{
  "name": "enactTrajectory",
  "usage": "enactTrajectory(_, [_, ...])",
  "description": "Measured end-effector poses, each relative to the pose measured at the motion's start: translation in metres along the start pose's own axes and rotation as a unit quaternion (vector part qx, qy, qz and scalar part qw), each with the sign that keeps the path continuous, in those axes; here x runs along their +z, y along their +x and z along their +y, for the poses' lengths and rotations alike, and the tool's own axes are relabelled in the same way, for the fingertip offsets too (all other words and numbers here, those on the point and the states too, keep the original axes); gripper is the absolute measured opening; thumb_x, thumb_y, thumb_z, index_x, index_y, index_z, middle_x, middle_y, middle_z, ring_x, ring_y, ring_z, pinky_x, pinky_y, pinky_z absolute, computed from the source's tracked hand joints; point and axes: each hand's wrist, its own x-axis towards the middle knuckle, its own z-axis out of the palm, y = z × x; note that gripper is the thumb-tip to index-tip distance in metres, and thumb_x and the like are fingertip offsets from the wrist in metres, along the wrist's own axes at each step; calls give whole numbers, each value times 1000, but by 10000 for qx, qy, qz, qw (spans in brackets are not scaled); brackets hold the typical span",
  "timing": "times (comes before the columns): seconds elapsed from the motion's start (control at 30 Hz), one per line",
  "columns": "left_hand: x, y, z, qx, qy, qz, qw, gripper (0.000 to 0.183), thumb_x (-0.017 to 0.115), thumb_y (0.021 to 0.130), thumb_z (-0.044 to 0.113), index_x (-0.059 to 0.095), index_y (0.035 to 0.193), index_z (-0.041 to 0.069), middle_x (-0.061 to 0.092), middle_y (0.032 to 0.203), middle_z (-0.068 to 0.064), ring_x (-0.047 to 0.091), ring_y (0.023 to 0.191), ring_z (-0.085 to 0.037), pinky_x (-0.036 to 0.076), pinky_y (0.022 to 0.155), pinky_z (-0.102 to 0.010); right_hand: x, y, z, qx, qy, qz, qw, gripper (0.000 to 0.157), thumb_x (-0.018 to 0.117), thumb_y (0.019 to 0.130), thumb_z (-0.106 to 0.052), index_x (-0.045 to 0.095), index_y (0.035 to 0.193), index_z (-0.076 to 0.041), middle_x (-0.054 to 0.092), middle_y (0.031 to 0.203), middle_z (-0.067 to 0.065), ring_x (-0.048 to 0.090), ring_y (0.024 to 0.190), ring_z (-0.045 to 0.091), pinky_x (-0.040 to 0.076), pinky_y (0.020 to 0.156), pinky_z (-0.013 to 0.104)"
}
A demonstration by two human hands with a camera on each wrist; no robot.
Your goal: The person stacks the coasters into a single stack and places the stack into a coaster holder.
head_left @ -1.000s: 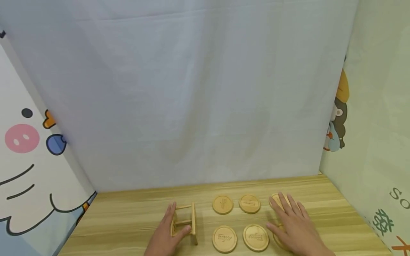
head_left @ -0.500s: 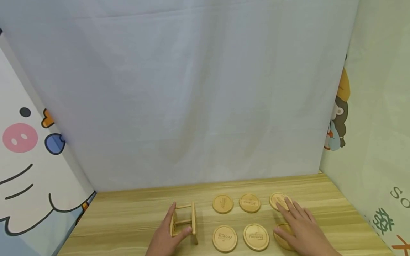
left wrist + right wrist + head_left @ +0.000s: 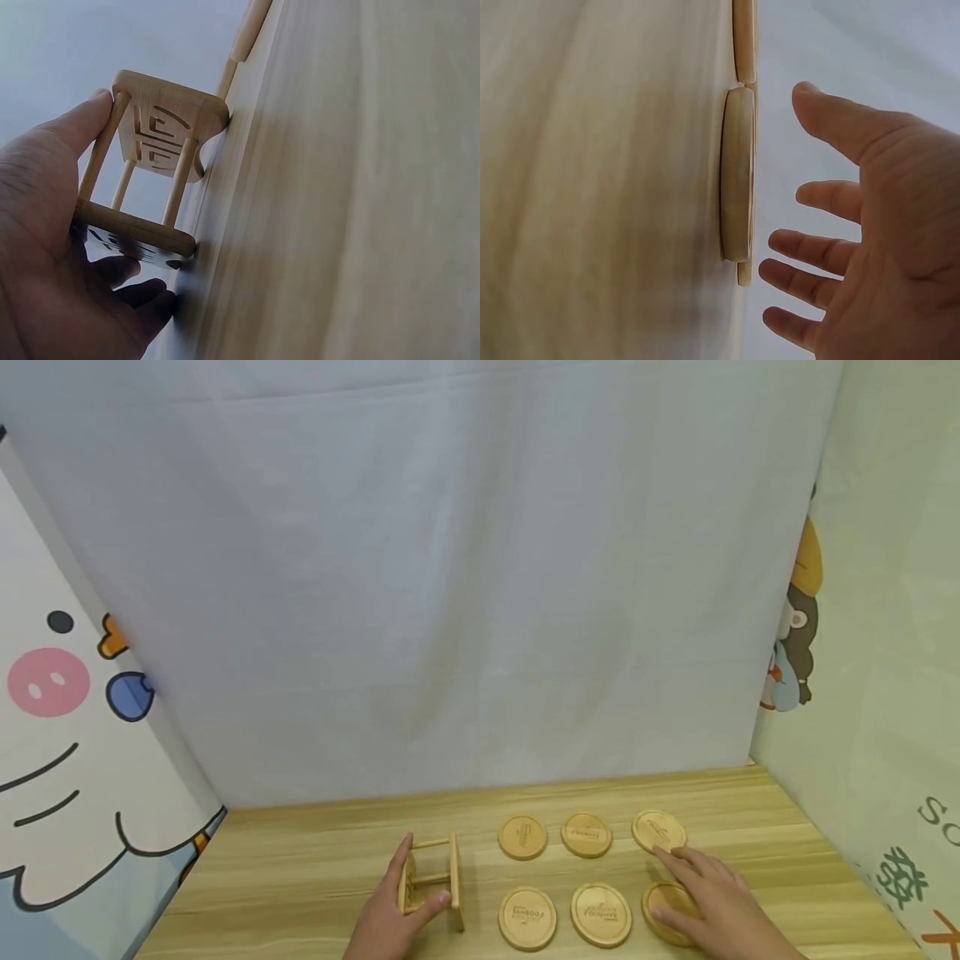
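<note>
My left hand [image 3: 390, 906] grips a small wooden coaster rack [image 3: 455, 887] standing on the table. Its thumb lies on the right panel and the fingers are around the left panel. In the left wrist view, the rack [image 3: 169, 124] shows cut-out panels joined by round posts, with nothing held between them. Above the front right coaster [image 3: 666, 897] hovers my right hand [image 3: 716, 902], fingers spread and slightly bent. The right wrist view shows a gap between that hand [image 3: 904, 210] and the thick coaster edge [image 3: 737, 176]. The back right coaster [image 3: 658, 831] lies just past the fingertips.
More round wooden coasters lie flat in two rows: a back left one [image 3: 522, 837], a back middle one [image 3: 587, 835], a front left one [image 3: 527, 918] and a front middle one [image 3: 601, 914]. A pale cloth [image 3: 450, 610] hangs behind the wood-grain table [image 3: 300, 852].
My right hand has drawn back toward me and to the right, its fingers bending slightly. The coasters under it show more fully. My left hand and the rack have stayed in place.
</note>
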Motion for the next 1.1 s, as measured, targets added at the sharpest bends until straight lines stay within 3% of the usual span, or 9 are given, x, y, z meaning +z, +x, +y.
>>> enactTrajectory(0.27, [1, -1, 1, 59, 3, 23, 10000, 105, 83, 96, 58, 27, 178, 23, 43, 163, -43, 52, 136, -72, 48, 101, -84, 1, -2, 11, -157, 167, -269, 9994, 81, 92, 90, -48, 66, 152, -4, 67, 134, 9, 65, 120, 34, 60, 93, 57])
enactTrajectory(0.53, [2, 1, 1, 44, 15, -5, 10000, 104, 83, 96, 56, 27, 177, 22, 45, 161, -44, 56, 131, -72, 50, 98, -84, -1, -4, 20, -401, 159, -390, 9983, 83, 95, 87, -48, 67, 151, -3, 66, 131, 4, 66, 113, 30, 62, 87, 46])
enactTrajectory(0.77, [0, 0, 2, -11, 12, -33, 10000, 103, 83, 96, 55, 27, 177, 22, 48, 157, -47, 59, 125, -73, 51, 94, -84, -4, -2, 18, -297, 211, -689, 9970, 80, 89, 92, -52, 67, 151, -4, 70, 135, 7, 67, 119, 38, 62, 91, 55])
enactTrajectory(1.1, [1, 2, 0, -40, -9, -51, 10000, 103, 82, 97, 55, 26, 177, 22, 47, 158, -46, 60, 124, -72, 51, 94, -84, -9, 8, 17, 215, 627, -1549, 9857, 71, 90, 94, -46, 69, 148, -5, 70, 135, 13, 66, 123, 45, 58, 96, 66])
